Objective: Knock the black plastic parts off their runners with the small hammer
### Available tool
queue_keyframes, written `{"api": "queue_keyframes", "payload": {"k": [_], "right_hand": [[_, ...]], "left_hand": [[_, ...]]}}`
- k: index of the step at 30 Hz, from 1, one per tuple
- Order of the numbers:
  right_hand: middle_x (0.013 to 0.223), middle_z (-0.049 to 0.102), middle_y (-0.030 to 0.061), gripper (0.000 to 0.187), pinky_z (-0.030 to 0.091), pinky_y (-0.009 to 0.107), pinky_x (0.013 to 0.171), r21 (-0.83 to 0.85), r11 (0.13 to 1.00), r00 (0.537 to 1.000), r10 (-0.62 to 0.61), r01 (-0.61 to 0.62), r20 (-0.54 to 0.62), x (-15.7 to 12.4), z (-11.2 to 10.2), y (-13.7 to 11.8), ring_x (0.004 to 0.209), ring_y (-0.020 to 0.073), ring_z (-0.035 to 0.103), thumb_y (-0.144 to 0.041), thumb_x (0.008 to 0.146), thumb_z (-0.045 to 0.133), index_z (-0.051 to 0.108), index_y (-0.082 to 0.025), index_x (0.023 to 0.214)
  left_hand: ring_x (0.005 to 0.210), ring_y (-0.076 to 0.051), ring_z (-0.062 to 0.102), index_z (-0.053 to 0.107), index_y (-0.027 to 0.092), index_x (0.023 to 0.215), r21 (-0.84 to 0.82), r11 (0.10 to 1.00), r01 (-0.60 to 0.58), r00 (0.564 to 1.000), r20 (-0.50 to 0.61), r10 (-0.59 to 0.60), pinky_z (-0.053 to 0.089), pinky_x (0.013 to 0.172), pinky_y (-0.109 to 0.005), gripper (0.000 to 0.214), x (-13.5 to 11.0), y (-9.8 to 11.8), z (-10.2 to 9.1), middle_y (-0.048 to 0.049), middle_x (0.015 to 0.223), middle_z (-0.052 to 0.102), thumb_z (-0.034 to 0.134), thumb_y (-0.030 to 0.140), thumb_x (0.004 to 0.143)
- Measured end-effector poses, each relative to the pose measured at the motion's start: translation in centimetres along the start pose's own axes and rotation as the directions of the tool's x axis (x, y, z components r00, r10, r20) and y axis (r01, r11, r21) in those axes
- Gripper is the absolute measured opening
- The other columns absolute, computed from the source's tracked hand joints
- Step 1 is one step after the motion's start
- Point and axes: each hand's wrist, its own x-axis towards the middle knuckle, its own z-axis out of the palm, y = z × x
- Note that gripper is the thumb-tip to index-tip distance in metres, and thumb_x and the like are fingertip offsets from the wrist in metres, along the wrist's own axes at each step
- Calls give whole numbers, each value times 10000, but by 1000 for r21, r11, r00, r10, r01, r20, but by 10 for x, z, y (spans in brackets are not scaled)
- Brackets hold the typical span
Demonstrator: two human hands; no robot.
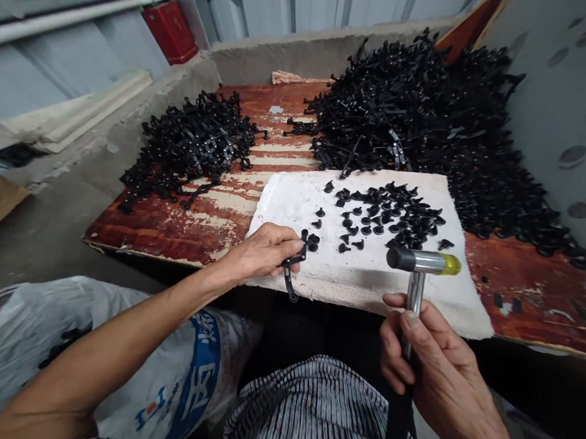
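Observation:
My left hand (277, 245) is closed on a black jointed plastic part (289, 282) at the front left edge of a white cloth pad (272, 211). One arm of the part hangs down past the pad's edge. Beside my fingertips sits a small black round piece (313, 243). My right hand (424, 347) grips a mallet (416, 291) by its handle, head up. The mallet's head has a black face on the left and a yellow one on the right, and is held above the pad's front right. Several small black pegs (377, 217) are scattered over the pad.
A large heap of black parts (405, 100) covers the board's back right, and a smaller heap (193, 139) lies back left. The worn red-brown board (165, 234) carries everything. A white plastic sack (183, 378) stands below left. A red box (170, 31) is by the wall.

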Motion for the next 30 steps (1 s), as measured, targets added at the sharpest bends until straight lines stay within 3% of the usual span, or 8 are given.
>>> {"api": "queue_keyframes", "payload": {"k": [4,30], "right_hand": [[578,523,-56,287,345,161,354,15,1000,997,18,-17,-72,0,1,1,395,43,345,-452,816,717,674,-257,1023],[594,510,-57,291,334,175,373,-5,998,996,56,-57,-72,-3,7,2,412,49,332,-465,814,713,673,-261,1018]], "left_hand": [[317,-5,363,548,122,646,-43,999,34,999,-5,-34,246,351,-143,267,-1,1,-1,0,572,615,483,149,903],[312,-9,356,539,132,641,-67,996,60,998,-26,-62,243,334,-133,251,3,-2,0,3,535,600,519,153,890]]}}
